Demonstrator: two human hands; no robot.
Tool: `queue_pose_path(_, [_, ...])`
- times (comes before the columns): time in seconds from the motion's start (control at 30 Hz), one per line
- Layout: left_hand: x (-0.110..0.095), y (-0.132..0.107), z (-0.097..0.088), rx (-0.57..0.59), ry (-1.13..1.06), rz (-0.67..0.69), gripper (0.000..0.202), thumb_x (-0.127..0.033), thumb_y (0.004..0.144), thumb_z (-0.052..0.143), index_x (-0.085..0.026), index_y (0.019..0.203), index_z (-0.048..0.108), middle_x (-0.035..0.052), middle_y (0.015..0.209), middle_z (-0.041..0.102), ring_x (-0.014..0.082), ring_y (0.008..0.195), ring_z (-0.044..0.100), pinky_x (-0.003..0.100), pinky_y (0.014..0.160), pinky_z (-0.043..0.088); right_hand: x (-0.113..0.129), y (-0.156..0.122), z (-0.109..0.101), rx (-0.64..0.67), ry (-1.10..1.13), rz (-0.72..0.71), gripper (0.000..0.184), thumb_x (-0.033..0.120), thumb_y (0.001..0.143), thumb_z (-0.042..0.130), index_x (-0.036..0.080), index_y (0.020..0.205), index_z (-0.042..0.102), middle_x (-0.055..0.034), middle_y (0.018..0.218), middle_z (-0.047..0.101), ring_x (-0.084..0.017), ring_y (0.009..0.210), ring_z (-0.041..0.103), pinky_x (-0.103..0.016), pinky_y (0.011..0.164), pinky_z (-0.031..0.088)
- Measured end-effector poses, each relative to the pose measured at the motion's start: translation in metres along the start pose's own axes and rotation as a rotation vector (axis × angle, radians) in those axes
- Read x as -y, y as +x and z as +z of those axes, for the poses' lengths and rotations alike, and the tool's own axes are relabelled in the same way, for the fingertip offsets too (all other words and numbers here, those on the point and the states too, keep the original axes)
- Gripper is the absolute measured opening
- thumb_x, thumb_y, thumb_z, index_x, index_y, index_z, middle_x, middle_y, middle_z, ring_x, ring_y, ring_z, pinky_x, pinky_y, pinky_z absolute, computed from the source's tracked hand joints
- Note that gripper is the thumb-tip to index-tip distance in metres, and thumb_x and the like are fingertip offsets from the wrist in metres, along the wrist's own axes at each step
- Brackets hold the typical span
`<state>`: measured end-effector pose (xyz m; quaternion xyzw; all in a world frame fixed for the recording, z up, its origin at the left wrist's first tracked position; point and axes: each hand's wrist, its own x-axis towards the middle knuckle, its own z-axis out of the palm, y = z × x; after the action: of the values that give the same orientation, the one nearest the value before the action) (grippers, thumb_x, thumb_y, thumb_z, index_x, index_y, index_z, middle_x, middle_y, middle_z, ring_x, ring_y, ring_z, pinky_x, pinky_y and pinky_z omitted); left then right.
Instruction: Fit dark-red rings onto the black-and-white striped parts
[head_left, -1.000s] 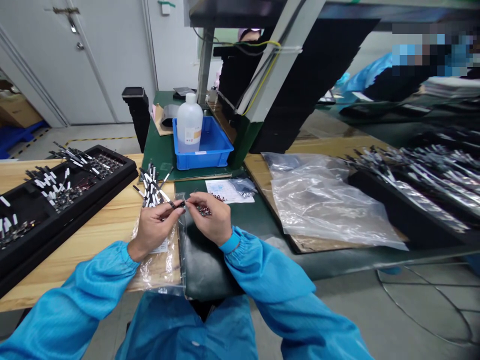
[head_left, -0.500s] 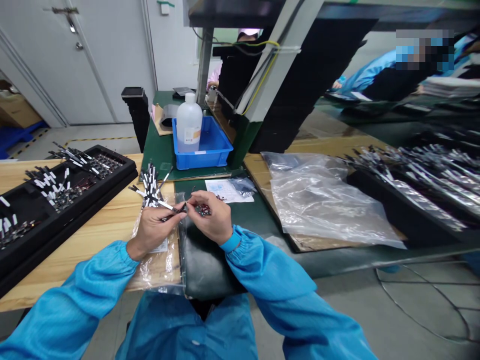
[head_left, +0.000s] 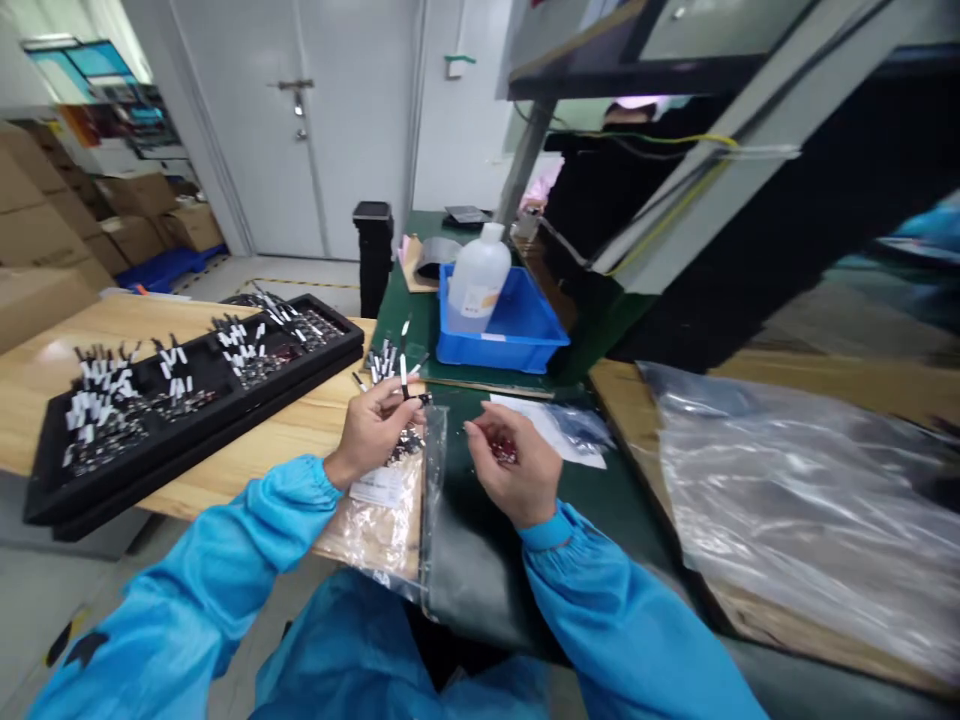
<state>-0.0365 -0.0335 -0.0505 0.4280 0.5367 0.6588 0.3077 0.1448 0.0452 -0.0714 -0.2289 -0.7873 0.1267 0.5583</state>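
Observation:
My left hand [head_left: 375, 428] pinches a thin black-and-white flex cable [head_left: 404, 362], which stands upright above the fingers. Under and beyond that hand, a bunch of similar flex cables [head_left: 384, 358] lies by a clear plastic bag [head_left: 379, 540] with a white label. To the right, my right hand [head_left: 521, 468] is curled, thumb and fingers close together, apart from the left. Small dark red parts [head_left: 504, 450] show in the hollow of its fingers; whether they are held or lie on the green mat [head_left: 480, 560] beneath, I cannot tell.
At left, a black foam tray [head_left: 217, 425] holds several groups of flex cables. A blue bin [head_left: 502, 352] with a white plastic bottle [head_left: 480, 275] stands ahead. White paper [head_left: 551, 425] lies beyond my right hand; a large plastic sheet [head_left: 795, 500] covers the right side. A slanted post [head_left: 720, 180] rises nearby.
The view has swung left. My hands, together at the flex cable before, are now apart. The cable in my left hand now points upward, and my right hand has moved away to the right.

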Motion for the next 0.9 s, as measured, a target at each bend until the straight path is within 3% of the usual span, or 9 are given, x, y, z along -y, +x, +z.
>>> queue_pose_path(0.1, [-0.016,0.006,-0.025,-0.111,-0.062,0.024,0.064,-0.037,0.080,0.077,-0.013,0.136,0.058,0.0020,0.067,0.074,0.0182,0.061,0.073,0.024,0.059,0.058,-0.003,0.001,-0.002,-0.010,0.003,-0.007,0.031,0.018,0.089,0.064,0.022,0.120,0.061,-0.0010,0.077,0.065,-0.014,0.058,0.059,-0.029,0.057,0.052])
queue_pose_path(0.2, [-0.036,0.003,-0.067,-0.227,-0.093,0.030,0.068,-0.034,0.077,0.080,-0.013,0.137,0.055,0.0027,0.070,0.075,0.0146,0.054,0.070,0.021,0.055,0.057,-0.003,0.003,-0.003,-0.013,0.010,-0.020,0.031,0.017,0.090,0.064,0.021,0.120,0.060,-0.0011,0.078,0.064,-0.014,0.059,0.057,-0.029,0.058,0.051])
queue_pose_path(0.3, [-0.059,-0.005,-0.125,-0.329,-0.037,-0.011,0.066,-0.026,0.073,0.082,-0.016,0.134,0.058,0.0053,0.082,0.078,0.0130,0.053,0.070,0.018,0.051,0.055,-0.002,0.006,-0.005,-0.020,0.010,-0.048,0.027,0.015,0.089,0.064,0.021,0.116,0.062,-0.0014,0.079,0.063,-0.014,0.061,0.057,-0.029,0.061,0.051])
queue_pose_path(0.43, [-0.085,-0.016,-0.211,-0.454,0.096,-0.112,0.059,-0.015,0.071,0.080,-0.015,0.127,0.060,0.0063,0.080,0.077,0.0129,0.050,0.068,0.017,0.045,0.052,0.002,0.010,-0.007,-0.022,0.027,-0.088,0.021,0.013,0.090,0.063,0.021,0.109,0.064,-0.0015,0.077,0.062,-0.014,0.061,0.055,-0.029,0.061,0.048])
queue_pose_path(0.53, [-0.095,-0.020,-0.258,-0.508,0.170,-0.245,0.045,-0.009,0.073,0.075,-0.014,0.116,0.063,0.0069,0.080,0.076,0.0096,0.044,0.062,0.014,0.039,0.044,0.005,0.012,-0.008,-0.013,0.051,-0.099,0.017,0.012,0.090,0.062,0.021,0.104,0.065,-0.0015,0.075,0.062,-0.013,0.059,0.053,-0.028,0.058,0.046])
queue_pose_path(0.6, [-0.096,-0.021,-0.273,-0.518,0.273,-0.340,0.036,-0.008,0.075,0.072,-0.012,0.109,0.063,0.0068,0.081,0.075,0.0073,0.043,0.058,0.013,0.038,0.041,0.006,0.013,-0.009,-0.010,0.064,-0.105,0.014,0.012,0.090,0.062,0.020,0.101,0.065,-0.0022,0.077,0.063,-0.013,0.060,0.055,-0.027,0.058,0.046])
queue_pose_path(0.67, [-0.096,-0.022,-0.277,-0.533,0.418,-0.418,0.033,-0.008,0.077,0.071,-0.011,0.109,0.063,0.0068,0.081,0.074,0.0076,0.045,0.059,0.014,0.040,0.040,0.006,0.014,-0.010,-0.008,0.075,-0.109,0.013,0.011,0.090,0.062,0.020,0.098,0.065,-0.0030,0.078,0.064,-0.014,0.061,0.056,-0.028,0.060,0.047])
queue_pose_path(0.8, [-0.101,-0.029,-0.266,-0.576,0.659,-0.462,0.044,-0.021,0.077,0.077,-0.009,0.117,0.063,0.0027,0.069,0.073,0.0157,0.048,0.063,0.023,0.047,0.044,0.005,0.015,-0.012,-0.007,0.089,-0.090,0.011,0.012,0.090,0.062,0.020,0.095,0.066,-0.0035,0.080,0.065,-0.013,0.060,0.055,-0.028,0.059,0.047])
queue_pose_path(0.9, [-0.109,-0.036,-0.254,-0.619,0.904,-0.408,0.047,-0.030,0.075,0.078,-0.013,0.118,0.068,-0.0059,0.047,0.060,0.0177,0.046,0.057,0.024,0.053,0.040,0.004,0.015,-0.012,-0.031,0.089,-0.057,0.010,0.012,0.090,0.061,0.020,0.093,0.066,-0.0033,0.079,0.065,-0.013,0.058,0.053,-0.028,0.057,0.045])
